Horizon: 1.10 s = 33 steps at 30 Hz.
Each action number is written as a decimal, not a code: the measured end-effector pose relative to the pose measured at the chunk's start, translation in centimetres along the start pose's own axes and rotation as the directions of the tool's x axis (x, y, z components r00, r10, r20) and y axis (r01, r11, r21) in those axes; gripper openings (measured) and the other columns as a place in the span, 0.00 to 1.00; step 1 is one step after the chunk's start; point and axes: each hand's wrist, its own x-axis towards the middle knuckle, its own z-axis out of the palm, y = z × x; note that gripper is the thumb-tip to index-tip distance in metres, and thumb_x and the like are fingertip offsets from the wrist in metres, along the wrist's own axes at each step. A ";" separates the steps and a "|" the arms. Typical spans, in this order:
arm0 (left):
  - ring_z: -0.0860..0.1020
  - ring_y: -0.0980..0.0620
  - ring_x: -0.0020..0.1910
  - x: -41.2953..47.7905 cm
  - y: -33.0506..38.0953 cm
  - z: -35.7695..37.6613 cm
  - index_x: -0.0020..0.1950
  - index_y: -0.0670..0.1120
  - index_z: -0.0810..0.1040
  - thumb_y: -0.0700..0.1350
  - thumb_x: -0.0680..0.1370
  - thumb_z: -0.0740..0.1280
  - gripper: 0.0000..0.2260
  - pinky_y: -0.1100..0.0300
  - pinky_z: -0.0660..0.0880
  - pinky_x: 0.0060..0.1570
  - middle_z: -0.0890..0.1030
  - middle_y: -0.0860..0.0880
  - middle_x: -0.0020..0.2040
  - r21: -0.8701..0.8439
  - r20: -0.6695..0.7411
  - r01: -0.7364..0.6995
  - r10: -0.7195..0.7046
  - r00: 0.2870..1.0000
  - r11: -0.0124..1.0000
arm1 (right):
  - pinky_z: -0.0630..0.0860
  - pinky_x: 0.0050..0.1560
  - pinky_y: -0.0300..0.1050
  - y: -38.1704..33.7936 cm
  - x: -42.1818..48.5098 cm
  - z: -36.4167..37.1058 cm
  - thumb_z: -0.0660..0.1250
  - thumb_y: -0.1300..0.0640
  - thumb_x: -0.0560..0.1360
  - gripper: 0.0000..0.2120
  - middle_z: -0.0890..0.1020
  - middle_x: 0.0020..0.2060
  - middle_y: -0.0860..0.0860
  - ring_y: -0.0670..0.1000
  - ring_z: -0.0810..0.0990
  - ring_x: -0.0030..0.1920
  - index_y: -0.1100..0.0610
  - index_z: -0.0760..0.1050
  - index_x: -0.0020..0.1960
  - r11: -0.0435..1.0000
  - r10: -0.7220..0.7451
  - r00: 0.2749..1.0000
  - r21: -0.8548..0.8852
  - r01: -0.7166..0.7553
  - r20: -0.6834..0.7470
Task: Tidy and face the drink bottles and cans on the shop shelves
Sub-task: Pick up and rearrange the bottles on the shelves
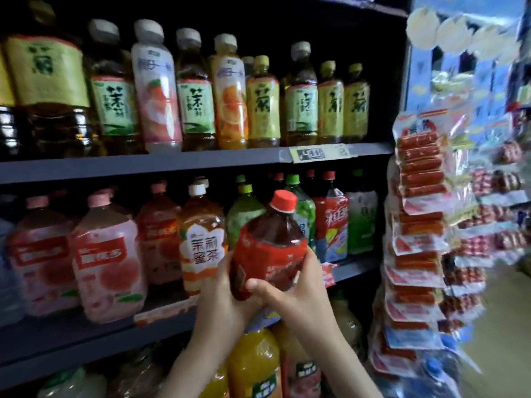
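Observation:
A large dark tea bottle [270, 242] with a red cap and red label is held tilted in front of the middle shelf [86, 337]. My left hand [221, 300] grips its lower left side and base. My right hand [298, 285] wraps its lower right side, thumb across the front of the label. Behind it on the middle shelf stand an orange jasmine tea bottle [201, 242], green bottles [244, 214] and a red-labelled bottle [330, 222].
The upper shelf [143, 165] holds a row of tea and juice bottles [195, 90]. Pink juice bottles [106, 262] fill the middle shelf's left. Orange juice bottles [255, 366] stand on the lowest shelf. Hanging strips of packed sausages [416, 225] crowd the right side.

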 end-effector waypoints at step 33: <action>0.62 0.44 0.66 13.1 1.3 11.0 0.68 0.49 0.57 0.51 0.70 0.73 0.34 0.57 0.66 0.55 0.58 0.42 0.69 0.318 0.137 0.014 -0.061 0.989 0.948 | 0.76 0.48 0.42 4.1 4.6 -11.5 0.81 0.49 0.59 0.39 0.76 0.55 0.48 0.48 0.78 0.54 0.51 0.67 0.65 0.997 0.064 0.893 0.075 -0.034 -0.446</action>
